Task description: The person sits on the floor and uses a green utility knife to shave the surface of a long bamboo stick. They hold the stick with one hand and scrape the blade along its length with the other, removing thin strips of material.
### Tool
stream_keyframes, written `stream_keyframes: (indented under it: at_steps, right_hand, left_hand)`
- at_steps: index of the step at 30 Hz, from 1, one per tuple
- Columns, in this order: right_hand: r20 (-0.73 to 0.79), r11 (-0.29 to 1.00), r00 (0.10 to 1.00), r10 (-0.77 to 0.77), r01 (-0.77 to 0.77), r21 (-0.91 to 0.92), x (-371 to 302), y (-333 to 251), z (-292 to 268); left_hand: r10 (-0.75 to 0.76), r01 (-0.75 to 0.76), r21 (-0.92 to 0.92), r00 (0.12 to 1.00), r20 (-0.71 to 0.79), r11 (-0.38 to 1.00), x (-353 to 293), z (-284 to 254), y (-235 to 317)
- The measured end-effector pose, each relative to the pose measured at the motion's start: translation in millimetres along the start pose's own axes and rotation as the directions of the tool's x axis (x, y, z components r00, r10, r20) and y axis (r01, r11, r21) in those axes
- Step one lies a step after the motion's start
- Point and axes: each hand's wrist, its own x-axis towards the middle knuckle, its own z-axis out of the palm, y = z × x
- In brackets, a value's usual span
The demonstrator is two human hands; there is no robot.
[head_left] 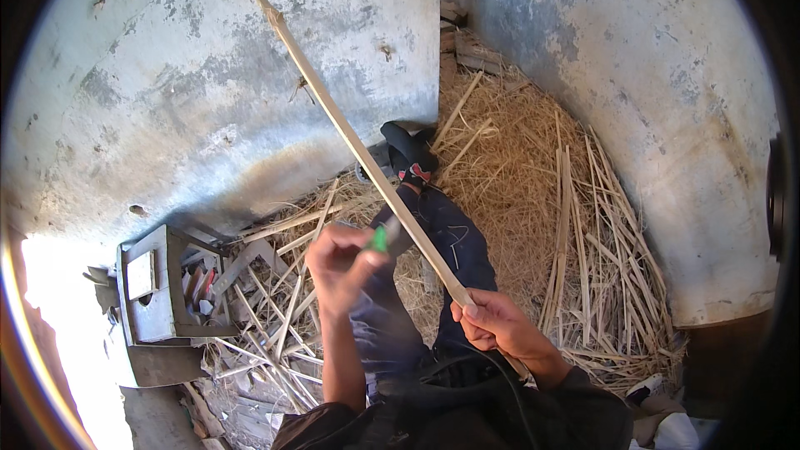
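Observation:
A long, pale bamboo strip [358, 146] with a node near its far end slants from my lap up to the left, in front of the wall. My right hand [497, 327] is closed round its near end. My left hand [337, 267] grips a small knife [379, 239] with a green handle. The blade is smeared by motion, close to the strip's left edge; whether it touches cannot be told. Beneath the strip are my legs [458, 237] in dark trousers.
Fine shavings [517, 158] lie heaped ahead, and a pile of split strips [617, 267] lines the right wall [633, 75]. A worn wooden box [162, 283] stands left, with loose strips [283, 317] beside it. The pale, stained wall [192, 100] rises ahead.

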Motion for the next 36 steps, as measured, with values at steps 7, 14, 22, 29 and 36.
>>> stream_keyframes:
  at_steps: [7, 14, 22, 29, 36]
  right_hand:
    - [-0.012, 1.0, 1.0, -0.004, 0.005, 0.031, 0.8, 1.0, 2.4]
    - [-0.026, 1.0, 0.999, -0.027, 0.027, -0.008, 0.2, 0.9, 3.1]
    - [-0.036, 0.999, 0.999, -0.029, 0.028, -0.032, -1.1, -2.2, 3.6]
    - [-0.047, 0.998, 0.998, -0.038, 0.035, -0.06, -2.3, -4.7, 4.8]
    - [-0.067, 0.991, 0.995, -0.069, 0.061, -0.115, -2.5, -4.9, 5.3]
  left_hand:
    - [0.041, -0.137, 0.532, 0.981, 0.189, 0.835, -23.5, 48.3, 54.0]
    - [-0.043, -0.027, 0.607, 0.994, 0.1, 0.794, -40.4, 59.8, 69.2]
    - [-0.037, 0.0, 0.589, 0.998, 0.05, 0.808, -44.0, 57.5, 62.7]
    - [0.032, -0.066, 0.623, 0.997, 0.066, 0.779, -43.3, 57.9, 59.2]
    - [0.057, -0.086, 0.626, 0.996, 0.065, 0.775, -43.4, 56.5, 53.6]
